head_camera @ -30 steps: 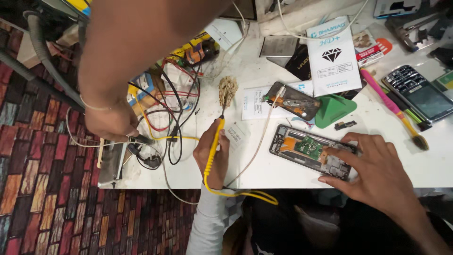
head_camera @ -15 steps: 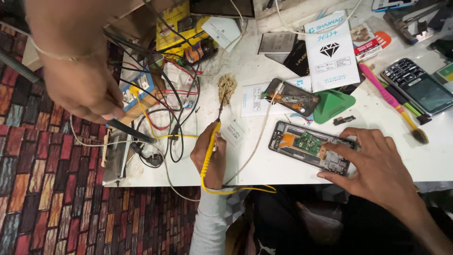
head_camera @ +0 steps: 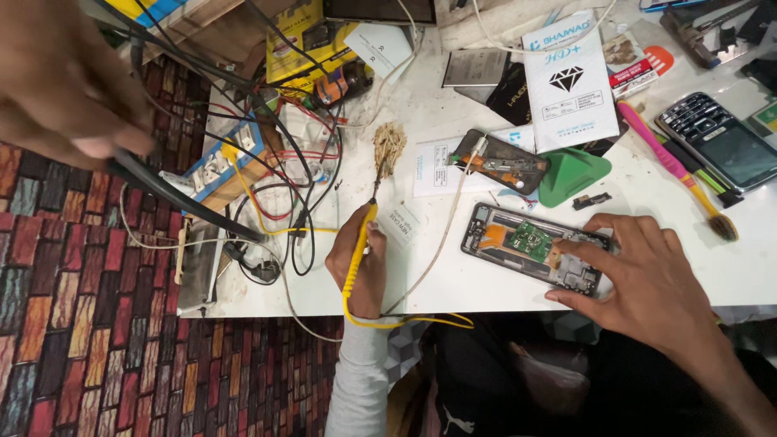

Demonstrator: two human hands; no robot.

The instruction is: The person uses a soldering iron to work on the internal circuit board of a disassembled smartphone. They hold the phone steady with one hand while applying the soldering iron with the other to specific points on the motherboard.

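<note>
Opened phone (head_camera: 530, 247) is laid flat on the white worktop (head_camera: 486, 291), right of centre near the near edge, with its green board and orange strip exposed. Its right end is covered by the right hand (head_camera: 647, 279): the grip is spread wide, the fingers are laid across the top of the phone and the thumb is set at its near edge, so the phone is pressed down, not closed round. The left hand (head_camera: 61, 81) is seen blurred at the far left, off the worktop, and its grip is closed narrowly round a black cable (head_camera: 186, 202) that runs down to the tangle of wires at the worktop's left end. Between the two, a yellow soldering iron (head_camera: 360, 251) is held upright-pointing by another person's hand (head_camera: 368, 279) in a grey sleeve, just left of the phone. A green triangular tool (head_camera: 575, 174) and a pink toothbrush (head_camera: 672, 166) are laid farther back
</note>
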